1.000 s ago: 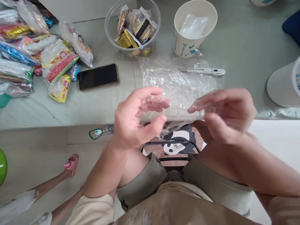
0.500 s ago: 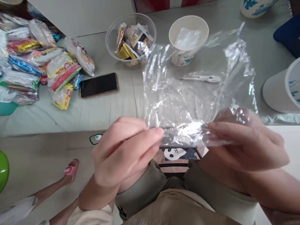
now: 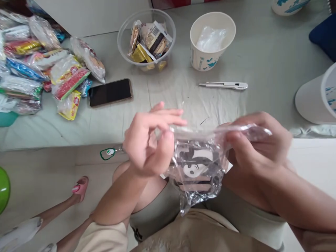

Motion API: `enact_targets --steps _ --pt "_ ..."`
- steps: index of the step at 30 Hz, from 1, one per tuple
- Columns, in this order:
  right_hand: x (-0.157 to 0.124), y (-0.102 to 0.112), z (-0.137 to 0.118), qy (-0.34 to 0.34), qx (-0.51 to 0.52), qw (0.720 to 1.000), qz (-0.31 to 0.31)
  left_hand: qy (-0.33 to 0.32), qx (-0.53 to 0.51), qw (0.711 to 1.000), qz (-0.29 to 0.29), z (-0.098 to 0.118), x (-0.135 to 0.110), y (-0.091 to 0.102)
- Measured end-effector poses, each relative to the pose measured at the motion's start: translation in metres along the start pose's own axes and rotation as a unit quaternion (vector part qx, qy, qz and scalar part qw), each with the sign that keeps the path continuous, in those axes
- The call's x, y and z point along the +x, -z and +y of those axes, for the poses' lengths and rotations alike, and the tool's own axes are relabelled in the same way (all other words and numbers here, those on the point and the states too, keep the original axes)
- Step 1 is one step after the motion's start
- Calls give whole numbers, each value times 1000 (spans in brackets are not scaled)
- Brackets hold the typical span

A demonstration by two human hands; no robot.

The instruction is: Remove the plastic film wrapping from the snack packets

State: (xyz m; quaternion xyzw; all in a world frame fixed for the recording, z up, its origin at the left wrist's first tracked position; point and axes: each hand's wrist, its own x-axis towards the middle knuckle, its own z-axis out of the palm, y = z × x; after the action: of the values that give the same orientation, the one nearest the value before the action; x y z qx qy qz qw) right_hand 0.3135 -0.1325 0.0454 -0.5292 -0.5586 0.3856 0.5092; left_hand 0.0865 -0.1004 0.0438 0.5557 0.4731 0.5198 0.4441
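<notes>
A clear plastic bag [image 3: 199, 168] hangs over my lap, its mouth stretched between my two hands. My left hand [image 3: 149, 140] pinches the bag's left rim between thumb and fingers. My right hand [image 3: 252, 143] is closed on the right rim. Through the bag a panda picture shows, on something between my knees. Just beyond my hands lies the table's front edge.
On the grey cloth [image 3: 262, 45] stand a clear bowl of wrappers [image 3: 146, 36], a paper cup [image 3: 212, 40], a white utility knife [image 3: 223, 85] and a black phone [image 3: 109, 92]. A heap of snack packets [image 3: 39, 70] fills the left. Another person's leg and pink slipper [image 3: 80, 185] are lower left.
The plastic bag was lifted off the cloth, held up spread out, then brought down over my lap with its mouth pulled open between both hands.
</notes>
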Motion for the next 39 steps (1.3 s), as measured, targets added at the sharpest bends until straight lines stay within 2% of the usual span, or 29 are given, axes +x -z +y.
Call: enact_targets --steps 2,4,7,9,11,15,17,20,22,25,27,29,31,34,39 --pt "11 -10 8 0 -16 1000 9 -49 -48 998 -1 -18 12 -7" --pt "23 -18 21 -44 -12 999 16 69 -105 990 -66 -36 23 -12" --pt "36 -25 42 -120 29 992 34 225 -170 945 -164 -52 33 -15" --pt "41 -27 50 -143 75 986 41 270 -178 933 -160 -55 35 -17" --pt "44 -28 53 -155 124 980 28 289 -177 934 -116 -54 37 -20" --pt "48 -30 49 -235 136 960 -64 298 -171 937 -64 -53 44 -22" --pt "50 -31 48 -252 116 960 -49 302 -157 939 -45 -56 49 -22" --pt "54 -35 52 -250 121 960 21 303 -156 940 -14 -62 53 -20" --pt "56 -37 56 -259 131 956 30 299 -180 937 -30 -66 54 -19" --pt "56 -38 58 -254 126 959 2 311 -186 926 -106 -67 54 -18" --pt "56 -34 54 -256 108 959 -54 311 -160 928 -126 -68 54 -16" --pt "56 -29 49 -273 79 952 -118 297 -131 938 -120 -69 54 -13" --pt "55 -25 45 -287 56 944 -153 276 -103 948 -125 -70 54 -9" --pt "54 -21 44 -276 67 946 -157 255 -91 950 -154 -71 54 -1" --pt "53 -18 49 -244 149 951 -116 229 -162 942 -186 -66 54 4"
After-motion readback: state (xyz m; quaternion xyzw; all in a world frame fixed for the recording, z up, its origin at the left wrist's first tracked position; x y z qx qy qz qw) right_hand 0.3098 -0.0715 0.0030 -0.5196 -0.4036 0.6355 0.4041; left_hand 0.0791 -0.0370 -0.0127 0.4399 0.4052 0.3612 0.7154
